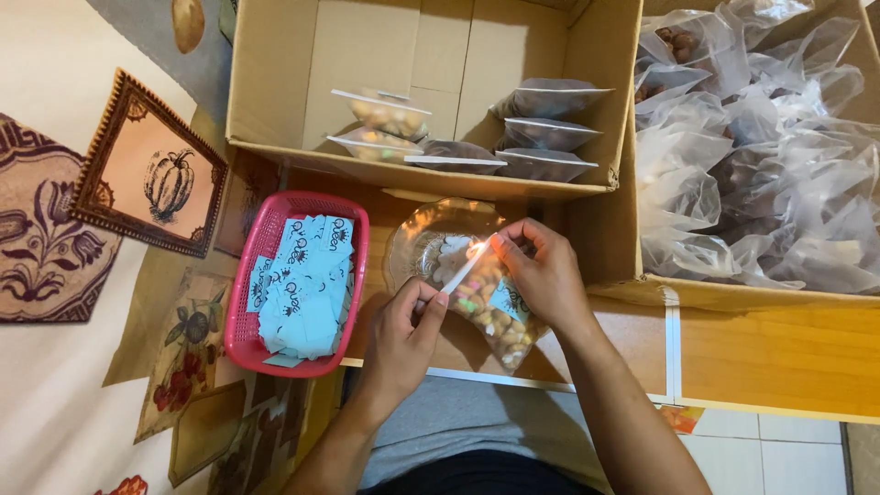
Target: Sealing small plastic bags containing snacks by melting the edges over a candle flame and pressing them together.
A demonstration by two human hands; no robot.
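Clear snack bag sits between both hands, top edge running from 7 to 1 o'clock. Left hand pinches the lower end, right hand pinches the upper. Pink basket at 9 o'clock.

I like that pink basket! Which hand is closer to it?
Left. The left hand is just right of the pink basket, gripping the lower end of the bag of nuts. The right hand holds the bag's top, farther right.
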